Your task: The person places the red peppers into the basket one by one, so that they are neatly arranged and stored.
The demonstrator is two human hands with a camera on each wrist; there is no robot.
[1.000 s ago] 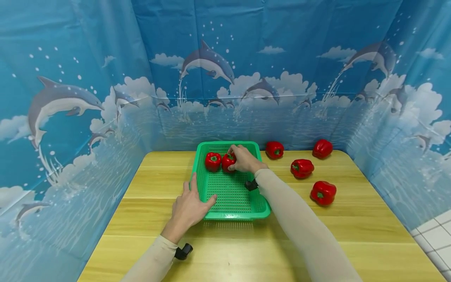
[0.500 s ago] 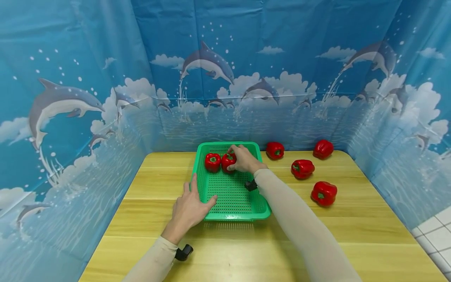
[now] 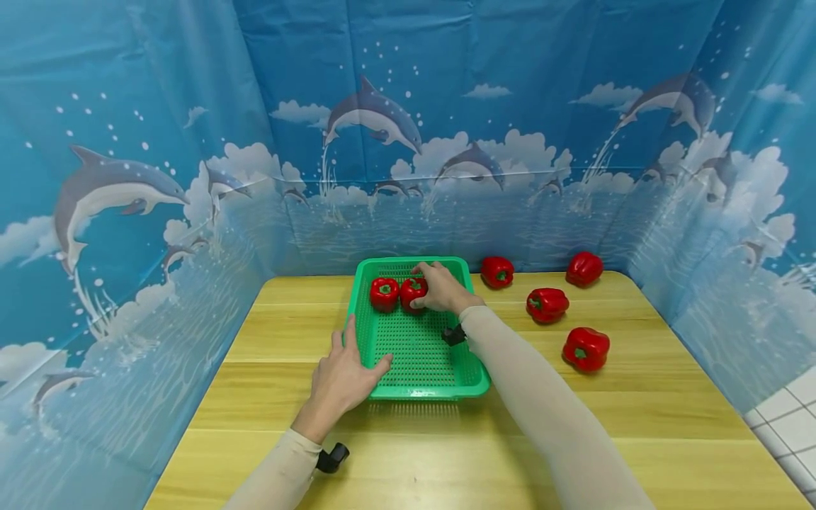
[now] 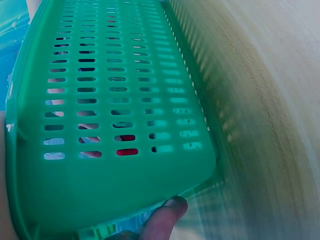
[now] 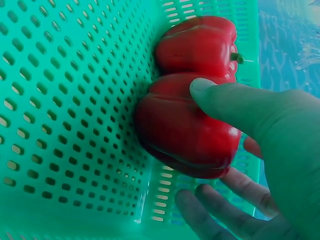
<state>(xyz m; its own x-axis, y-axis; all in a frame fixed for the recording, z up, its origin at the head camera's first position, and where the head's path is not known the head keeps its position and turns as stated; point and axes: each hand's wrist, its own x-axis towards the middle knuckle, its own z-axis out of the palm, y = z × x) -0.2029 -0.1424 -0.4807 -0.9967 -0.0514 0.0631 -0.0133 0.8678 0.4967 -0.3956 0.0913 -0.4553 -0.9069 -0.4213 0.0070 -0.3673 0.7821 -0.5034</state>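
Note:
In the head view, my right hand holds a red bell pepper near the far end of a green plastic basket. The right wrist view shows the thumb on this pepper's near side; some fingertips are hidden behind it. A second red bell pepper sits close on its left, also in the basket. My left hand rests at the basket's near left corner, fingers spread and fairly straight, the thumb over the front rim. In the left wrist view, one fingertip lies at the basket's lower edge.
Several red bell peppers lie on the wooden table right of the basket, the closest pepper beyond my right forearm. A blue dolphin-print curtain stands along the table's back and sides. White floor tiles show at right.

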